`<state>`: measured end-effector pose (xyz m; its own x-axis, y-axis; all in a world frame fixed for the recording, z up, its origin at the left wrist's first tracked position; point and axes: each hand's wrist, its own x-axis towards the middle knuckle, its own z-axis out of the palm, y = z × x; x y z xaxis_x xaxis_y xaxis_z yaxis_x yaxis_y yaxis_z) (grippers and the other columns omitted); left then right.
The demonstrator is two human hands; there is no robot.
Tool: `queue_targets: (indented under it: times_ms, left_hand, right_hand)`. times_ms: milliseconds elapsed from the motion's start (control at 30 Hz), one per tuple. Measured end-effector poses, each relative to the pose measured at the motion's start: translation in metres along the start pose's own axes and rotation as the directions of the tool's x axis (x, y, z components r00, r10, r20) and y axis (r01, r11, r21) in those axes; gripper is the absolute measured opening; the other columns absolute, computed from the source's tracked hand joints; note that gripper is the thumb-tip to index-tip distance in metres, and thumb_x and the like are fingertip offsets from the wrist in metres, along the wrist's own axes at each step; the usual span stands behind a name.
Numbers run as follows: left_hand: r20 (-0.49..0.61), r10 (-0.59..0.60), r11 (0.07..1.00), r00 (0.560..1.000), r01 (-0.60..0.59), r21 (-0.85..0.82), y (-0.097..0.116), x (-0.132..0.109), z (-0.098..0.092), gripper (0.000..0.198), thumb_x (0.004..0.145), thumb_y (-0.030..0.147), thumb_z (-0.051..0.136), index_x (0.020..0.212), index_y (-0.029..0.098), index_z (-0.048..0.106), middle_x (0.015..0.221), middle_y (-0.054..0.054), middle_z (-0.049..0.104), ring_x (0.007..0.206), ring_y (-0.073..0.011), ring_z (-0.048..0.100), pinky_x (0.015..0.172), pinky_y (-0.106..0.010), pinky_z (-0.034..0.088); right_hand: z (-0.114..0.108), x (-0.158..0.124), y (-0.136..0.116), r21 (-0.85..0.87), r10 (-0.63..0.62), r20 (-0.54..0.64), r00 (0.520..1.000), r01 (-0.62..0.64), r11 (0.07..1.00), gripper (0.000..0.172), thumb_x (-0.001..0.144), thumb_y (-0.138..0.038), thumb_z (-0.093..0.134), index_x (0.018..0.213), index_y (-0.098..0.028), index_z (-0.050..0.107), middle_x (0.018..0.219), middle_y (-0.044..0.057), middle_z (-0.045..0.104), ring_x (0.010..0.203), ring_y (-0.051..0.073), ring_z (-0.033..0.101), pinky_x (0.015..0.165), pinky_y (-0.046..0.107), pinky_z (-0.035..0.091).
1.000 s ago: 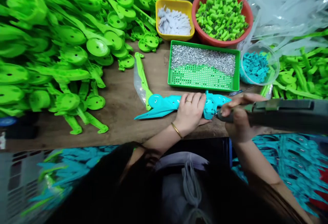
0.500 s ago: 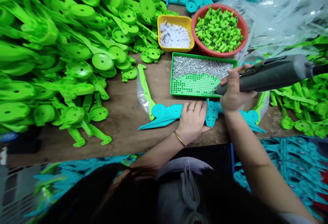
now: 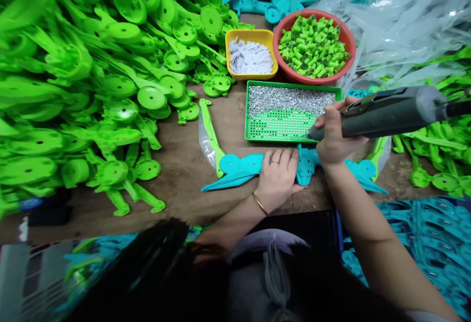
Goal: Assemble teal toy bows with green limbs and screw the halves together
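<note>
My left hand (image 3: 278,174) is wrapped over the middle of a turquoise plastic toy bow (image 3: 245,165), which lies on the wooden table. Green limbs, the left one a green arm (image 3: 210,130) with a clear plastic piece beside it, angle up from its ends. My right hand (image 3: 336,135) grips a grey electric screwdriver (image 3: 386,112), its cable running off to the right. The tool's tip points left, over the lower right part of a green perforated tray (image 3: 279,128). Small silver screws (image 3: 290,98) fill the tray's far half. Whether a screw sits on the tip is too small to tell.
A yellow bin (image 3: 252,75) of white slips and a red bowl (image 3: 314,80) of green plugs stand behind the tray. Green parts (image 3: 121,86) are heaped at left, more at right. Clear plastic pieces (image 3: 405,22) pile up at the back right. Turquoise parts (image 3: 415,233) lie below the table's edge.
The whole view has shifted slightly, so things sit a little lower in the picture. My hands keep the same holds, and the screwdriver's tip stays over the tray.
</note>
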<state>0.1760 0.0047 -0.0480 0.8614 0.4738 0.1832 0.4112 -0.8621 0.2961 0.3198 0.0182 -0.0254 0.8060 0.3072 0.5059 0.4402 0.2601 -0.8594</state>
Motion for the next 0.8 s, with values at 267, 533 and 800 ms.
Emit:
queue_targets:
  times_ms: [267, 533, 800]
  left_hand:
    - [0.002, -0.008, 1.000, 1.000, 0.008, -0.014, 0.000, -0.001, 0.004, 0.083, 0.072, 0.065, 0.065, 0.129, 0.005, 0.051, 0.124, -0.018, 0.059, 0.111, -0.0305, 0.052, 0.100, -0.046, 0.036]
    - [-0.026, -0.004, 1.000, 1.000, 0.004, -0.018, 0.001, -0.001, 0.002, 0.083, 0.070, 0.062, 0.070, 0.126, 0.004, 0.052, 0.121, -0.018, 0.061, 0.109, -0.0308, 0.053, 0.098, -0.045, 0.037]
    - [-0.025, 0.005, 1.000, 1.000, -0.006, -0.026, 0.000, -0.001, 0.002, 0.085, 0.067, 0.060, 0.073, 0.127, 0.003, 0.052, 0.121, -0.018, 0.060, 0.107, -0.0322, 0.053, 0.098, -0.045, 0.036]
  right_hand:
    - [0.000, -0.002, 0.003, 0.019, -0.040, 0.017, 0.999, 0.040, 0.999, 0.034, 0.077, -0.050, 0.067, 0.098, -0.026, 0.053, 0.076, -0.005, 0.058, 0.045, 0.007, 0.053, 0.040, 0.026, 0.047]
    - [-0.010, 0.014, -0.014, 0.146, -0.127, 0.029, 0.992, 0.121, 0.982, 0.028, 0.080, -0.035, 0.068, 0.105, -0.028, 0.059, 0.084, -0.005, 0.066, 0.045, 0.007, 0.055, 0.041, 0.024, 0.047]
    - [-0.062, 0.007, -0.044, 0.055, -0.100, 0.036, 0.994, 0.098, 0.994, 0.024, 0.080, -0.035, 0.067, 0.102, -0.028, 0.060, 0.080, -0.005, 0.063, 0.044, 0.005, 0.052, 0.042, 0.023, 0.046]
